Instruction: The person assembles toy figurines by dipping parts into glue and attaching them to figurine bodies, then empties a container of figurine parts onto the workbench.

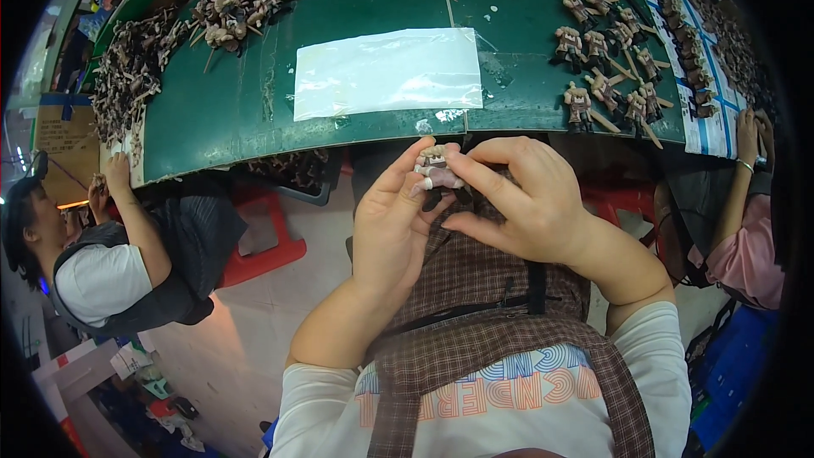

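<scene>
You hold a small figure (441,176) just off the table's near edge, in front of your apron (483,276). Your left hand (388,222) has it gripped narrowly between thumb and fingers, from its left side. Your right hand (532,197) comes in from the right: the forefinger touches the figure's upper right part, while the thumb sits lower, with a gap between them. Whether that hand also pinches the figure, you cannot tell from here. The figure has a tan top, a mauve middle and dark legs.

Beyond your hands, the green table (225,106) carries a white sheet (386,75) at the middle of its near side. On the right of the table, loose figures (577,104) stand and lie close together. Farther right, more figures form a row (691,55) along a blue-striped cloth (721,123). A big heap (233,4) of parts lies at the far left, with another pile (127,76) nearer the left end.

A person (110,267) sits at the left, beside a red stool (280,237). Another person (746,242), in pink, sits at the right.
</scene>
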The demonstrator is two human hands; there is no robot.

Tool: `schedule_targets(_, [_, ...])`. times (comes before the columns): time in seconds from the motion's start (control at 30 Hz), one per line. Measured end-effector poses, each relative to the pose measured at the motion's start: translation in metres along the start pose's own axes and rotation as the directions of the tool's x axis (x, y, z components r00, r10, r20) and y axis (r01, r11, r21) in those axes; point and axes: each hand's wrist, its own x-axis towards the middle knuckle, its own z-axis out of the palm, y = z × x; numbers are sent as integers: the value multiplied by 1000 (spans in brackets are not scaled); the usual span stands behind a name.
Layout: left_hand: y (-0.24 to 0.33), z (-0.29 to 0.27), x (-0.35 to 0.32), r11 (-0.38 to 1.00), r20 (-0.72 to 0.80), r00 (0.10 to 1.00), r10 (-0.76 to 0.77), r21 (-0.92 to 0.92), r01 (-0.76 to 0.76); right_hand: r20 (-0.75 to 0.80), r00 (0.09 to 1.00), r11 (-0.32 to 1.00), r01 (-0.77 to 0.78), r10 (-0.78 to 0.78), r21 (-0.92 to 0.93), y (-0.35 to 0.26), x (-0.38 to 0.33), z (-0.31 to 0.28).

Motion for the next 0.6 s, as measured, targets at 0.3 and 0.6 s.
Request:
schedule_targets(0.3, [-20,-9,-6,992,-69,994,-85,-98,78,-1,966,938,252,-259,-239,4,-16,9])
schedule_targets(0.6, [-7,-57,-35,991,-57,990,-132,-24,131,137,982,991,131,-127,-14,-17,-30,20])
